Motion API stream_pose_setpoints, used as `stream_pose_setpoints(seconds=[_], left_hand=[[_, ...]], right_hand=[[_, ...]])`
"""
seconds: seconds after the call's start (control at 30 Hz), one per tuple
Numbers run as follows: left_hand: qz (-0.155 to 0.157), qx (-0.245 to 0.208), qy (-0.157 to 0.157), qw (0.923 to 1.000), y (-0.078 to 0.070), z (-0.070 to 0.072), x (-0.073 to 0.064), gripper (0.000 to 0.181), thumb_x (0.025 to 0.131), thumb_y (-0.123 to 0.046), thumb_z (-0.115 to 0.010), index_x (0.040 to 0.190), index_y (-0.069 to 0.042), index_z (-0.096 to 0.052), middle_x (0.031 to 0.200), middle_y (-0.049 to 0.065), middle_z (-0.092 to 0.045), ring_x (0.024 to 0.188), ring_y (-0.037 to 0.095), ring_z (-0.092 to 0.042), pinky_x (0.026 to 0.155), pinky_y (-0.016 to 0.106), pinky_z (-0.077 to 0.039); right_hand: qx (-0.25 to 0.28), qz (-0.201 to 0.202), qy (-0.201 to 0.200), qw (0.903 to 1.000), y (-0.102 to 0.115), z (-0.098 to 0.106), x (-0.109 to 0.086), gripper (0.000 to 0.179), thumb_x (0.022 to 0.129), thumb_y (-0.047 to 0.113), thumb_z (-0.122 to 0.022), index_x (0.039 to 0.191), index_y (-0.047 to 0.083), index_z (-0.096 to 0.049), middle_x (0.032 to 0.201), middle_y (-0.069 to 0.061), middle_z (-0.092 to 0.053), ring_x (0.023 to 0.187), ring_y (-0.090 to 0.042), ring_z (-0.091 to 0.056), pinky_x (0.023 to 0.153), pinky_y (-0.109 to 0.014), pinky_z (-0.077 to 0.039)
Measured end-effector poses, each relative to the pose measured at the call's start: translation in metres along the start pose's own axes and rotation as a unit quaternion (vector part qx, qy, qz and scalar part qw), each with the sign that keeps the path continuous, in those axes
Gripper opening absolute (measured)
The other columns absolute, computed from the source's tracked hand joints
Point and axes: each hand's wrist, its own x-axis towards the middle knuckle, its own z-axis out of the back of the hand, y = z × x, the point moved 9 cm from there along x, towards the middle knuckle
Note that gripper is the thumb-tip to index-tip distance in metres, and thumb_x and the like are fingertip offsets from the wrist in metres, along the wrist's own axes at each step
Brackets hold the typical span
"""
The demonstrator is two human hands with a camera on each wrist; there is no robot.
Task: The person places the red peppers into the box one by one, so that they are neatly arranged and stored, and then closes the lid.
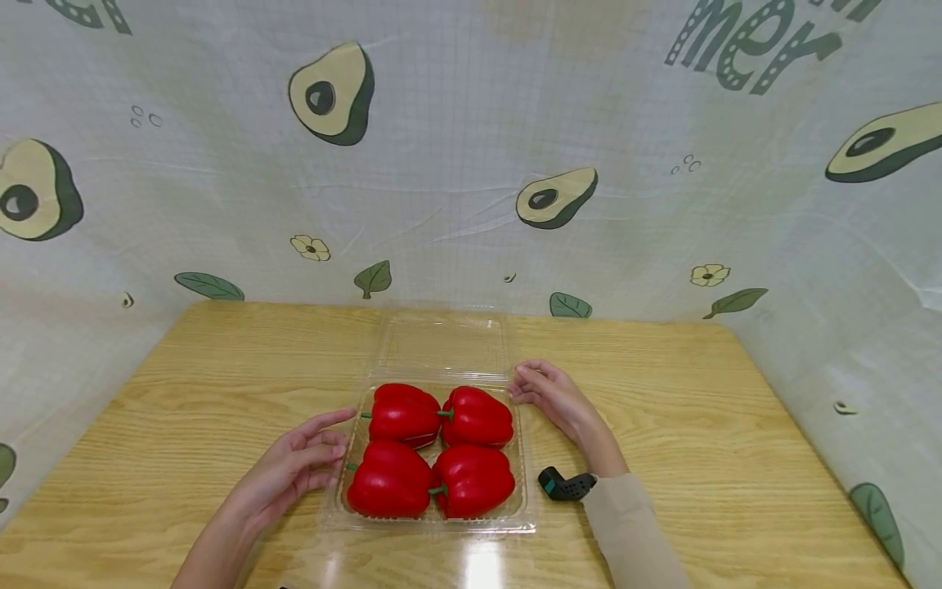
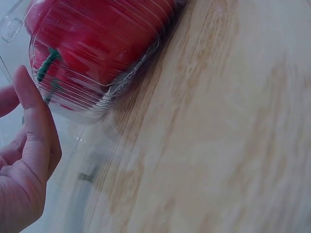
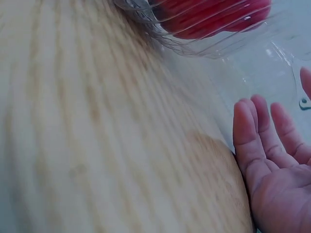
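A clear plastic clamshell box [image 1: 526, 474] lies on the table with its lid [image 1: 444, 345] folded back, away from me. Inside sit several red bell peppers [image 1: 390, 483] with green stems, in two rows. My left hand [image 1: 298, 462] is at the box's left side, fingers relaxed and tips close to the rim; whether they touch it I cannot tell. By the far right corner, near the lid's hinge, is my right hand [image 1: 552, 398]. Its fingers are loosely bent in the right wrist view, with nothing held and the peppers [image 3: 214, 17] beyond them.
A wooden table [image 1: 699, 442] carries the box. Behind and at both sides hangs a pale cloth [image 1: 441, 147] printed with avocados and leaves. A small black device [image 1: 565, 484] is at the right wrist, beside the beige sleeve [image 1: 633, 532].
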Motion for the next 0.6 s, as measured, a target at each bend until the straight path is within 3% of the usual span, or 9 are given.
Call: stream_pose_setpoints(seconds=[0.2, 0.6], left_hand=[[0.0, 0.001, -0.002, 1.0, 0.0009, 0.0005, 0.0003, 0.042, 0.093, -0.007, -0.051, 0.13, -0.027, -0.05, 0.1, -0.006, -0.056, 0.081, 0.005, -0.057, 0.069, 0.02, -0.052], [0.0, -0.002, 0.002, 1.0, 0.0021, 0.0007, 0.0011, 0.042, 0.094, -0.006, -0.05, 0.13, -0.028, -0.05, 0.1, -0.006, -0.055, 0.08, 0.006, -0.057, 0.068, 0.02, -0.052]], right_hand=[[0.014, -0.013, -0.007, 0.9998, 0.0003, 0.0006, 0.0052, 0.012, 0.095, 0.017, -0.053, 0.096, 0.005, -0.052, 0.085, -0.002, -0.059, 0.08, -0.012, -0.058, 0.077, -0.024, -0.052], [0.029, -0.026, 0.015, 0.9991, 0.0032, -0.0044, 0.0082, 0.01, 0.094, 0.01, -0.051, 0.094, 0.002, -0.057, 0.078, 0.0, -0.058, 0.073, -0.01, -0.057, 0.073, -0.023, -0.051]])
